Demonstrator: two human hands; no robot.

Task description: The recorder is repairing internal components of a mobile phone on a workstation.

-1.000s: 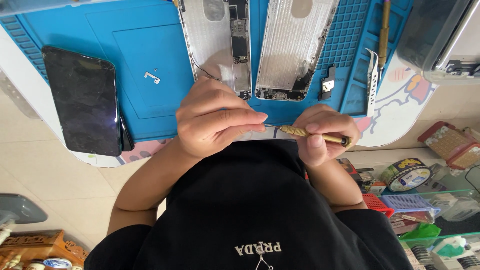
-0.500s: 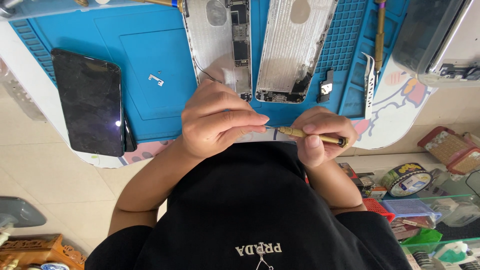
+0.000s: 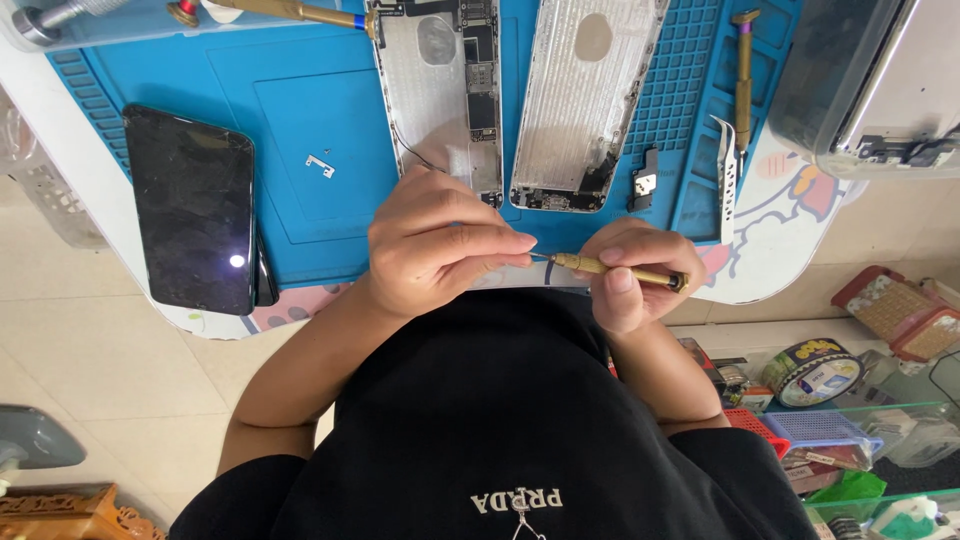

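A white counter (image 3: 90, 215) over a pale tiled floor carries a blue work mat (image 3: 290, 130), seen from above the person's head. Just at its near edge, a brass screwdriver (image 3: 615, 270) lies level between both hands. The right hand (image 3: 635, 275) has its grip clamped round the handle; the left hand (image 3: 440, 250) pinches its fingertips together at the tip, though whether a bit or screw sits there is hidden. On the mat beyond, an opened phone body (image 3: 445, 90) and a bare rear shell (image 3: 585, 100) lie side by side, already apart; a black screen panel (image 3: 190, 220) rests well to the left, a loose bracket (image 3: 320, 166) and tweezers (image 3: 725, 175) nearby. Reassembly looks undone.
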